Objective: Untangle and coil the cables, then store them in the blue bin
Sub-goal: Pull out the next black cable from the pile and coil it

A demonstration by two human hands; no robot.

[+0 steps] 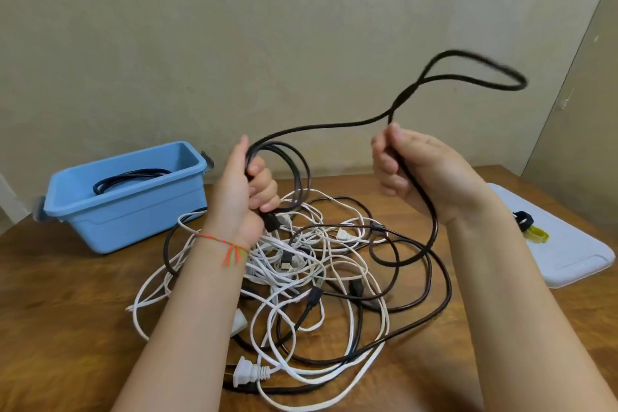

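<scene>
You were in the middle of coiling one black cable (334,125). Your left hand (249,189) was up above the worktop (67,311), with its fingers curled shut around a few round loops of that cable. Your right hand (414,170) was up too, about level with the left and a little apart from it. It was loosely closed on the same cable, which ran through your fist. Above that hand the cable swung up in a big blurry loop near the wall.

From your right hand the black cable dropped down into the pile of cables (301,278) on the worktop. That pile was a messy mix of white and black cables, with plugs poking out.

The blue bin (127,207) sat on the worktop to your left, near the pile. One coiled black cable (130,177) was already inside it.

I think the next move was to bring the swinging loop over to your left hand and add it to the coil. The rest looked tangled with the white ones, so pulling gently seemed best.
</scene>
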